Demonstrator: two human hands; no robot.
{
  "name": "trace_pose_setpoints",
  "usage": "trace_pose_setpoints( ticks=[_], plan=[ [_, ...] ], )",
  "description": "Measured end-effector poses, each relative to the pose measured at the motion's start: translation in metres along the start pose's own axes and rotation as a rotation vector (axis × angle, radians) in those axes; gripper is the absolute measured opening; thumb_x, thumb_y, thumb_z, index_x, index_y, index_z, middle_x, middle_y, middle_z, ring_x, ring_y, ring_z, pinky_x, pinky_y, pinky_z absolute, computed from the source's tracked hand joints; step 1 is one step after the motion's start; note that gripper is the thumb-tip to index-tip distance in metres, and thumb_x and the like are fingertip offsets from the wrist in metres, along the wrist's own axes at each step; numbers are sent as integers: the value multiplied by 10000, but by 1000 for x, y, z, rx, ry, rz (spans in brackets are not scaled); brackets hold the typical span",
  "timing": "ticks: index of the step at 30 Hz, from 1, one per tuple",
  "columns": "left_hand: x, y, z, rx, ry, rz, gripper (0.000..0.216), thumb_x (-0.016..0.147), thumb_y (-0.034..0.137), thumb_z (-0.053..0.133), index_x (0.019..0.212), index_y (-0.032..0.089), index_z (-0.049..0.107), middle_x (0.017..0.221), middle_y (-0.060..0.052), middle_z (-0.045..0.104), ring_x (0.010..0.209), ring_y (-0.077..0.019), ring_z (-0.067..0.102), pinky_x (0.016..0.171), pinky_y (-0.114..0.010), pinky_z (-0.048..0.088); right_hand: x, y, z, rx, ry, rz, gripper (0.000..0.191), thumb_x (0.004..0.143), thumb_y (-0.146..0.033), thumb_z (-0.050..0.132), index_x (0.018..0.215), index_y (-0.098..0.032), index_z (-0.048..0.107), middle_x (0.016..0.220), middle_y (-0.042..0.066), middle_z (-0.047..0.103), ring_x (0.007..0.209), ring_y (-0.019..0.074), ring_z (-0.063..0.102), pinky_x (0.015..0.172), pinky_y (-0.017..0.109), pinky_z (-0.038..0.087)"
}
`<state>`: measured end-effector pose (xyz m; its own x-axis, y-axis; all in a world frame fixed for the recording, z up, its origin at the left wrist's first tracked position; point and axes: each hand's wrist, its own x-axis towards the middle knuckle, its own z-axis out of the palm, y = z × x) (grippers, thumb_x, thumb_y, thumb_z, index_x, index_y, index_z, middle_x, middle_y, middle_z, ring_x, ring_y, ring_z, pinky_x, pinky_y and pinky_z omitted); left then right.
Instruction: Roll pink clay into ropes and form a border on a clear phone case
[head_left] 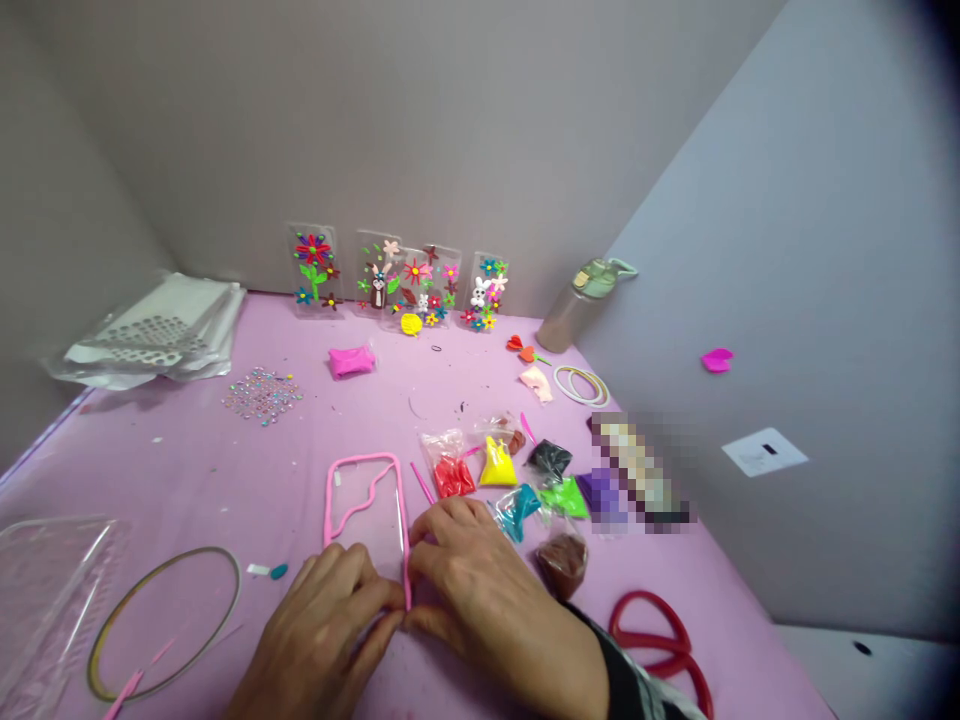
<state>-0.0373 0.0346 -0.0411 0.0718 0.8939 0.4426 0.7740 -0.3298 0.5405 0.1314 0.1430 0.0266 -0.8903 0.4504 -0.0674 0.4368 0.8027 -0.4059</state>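
Note:
A clear phone case (367, 505) edged with a pink clay strip lies flat on the purple table (225, 450). My left hand (322, 630) and my right hand (487, 600) meet at the case's near right corner. Both pinch the pink strip (407, 570) against the case's edge there, fingers pressed together. A thin pink stick (422, 483) lies just right of the case.
Small bags of coloured clay (510, 470) lie right of the case, red scissors (664, 640) at the near right. Decorated cases (397, 275) lean on the back wall, by a bottle (581, 300). A wire ring (169, 620), clear tray (45, 590), gems (262, 393) and packets (150, 335) sit left.

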Motion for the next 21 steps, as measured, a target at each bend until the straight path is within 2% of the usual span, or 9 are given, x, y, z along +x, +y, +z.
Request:
trace_pose_setpoints(
  ticks=[7, 14, 21],
  plan=[
    [5, 2, -2, 3, 28, 8, 181, 1006, 259, 531, 873, 272, 653, 756, 21, 627, 688, -169, 575, 629, -295, 454, -1, -1, 3, -27, 23, -18, 98, 935, -213, 715, 867, -192, 647, 1043, 35, 664, 979, 199, 546, 884, 351, 419],
    [7, 5, -5, -10, 9, 0, 247, 1029, 272, 481, 850, 270, 651, 737, 19, 621, 664, -165, 580, 613, -293, 459, -2, 0, 1, 12, 42, 10, 96, 949, -239, 702, 862, -207, 675, 1066, 34, 668, 993, 204, 551, 881, 361, 429],
    [3, 3, -3, 5, 27, 2, 194, 1019, 277, 518, 875, 266, 648, 767, 22, 637, 694, -164, 585, 634, -289, 457, 1, -1, 11, -15, 37, -7, 146, 987, -214, 648, 841, -206, 644, 990, 22, 634, 956, 195, 535, 854, 350, 414]
  ],
)
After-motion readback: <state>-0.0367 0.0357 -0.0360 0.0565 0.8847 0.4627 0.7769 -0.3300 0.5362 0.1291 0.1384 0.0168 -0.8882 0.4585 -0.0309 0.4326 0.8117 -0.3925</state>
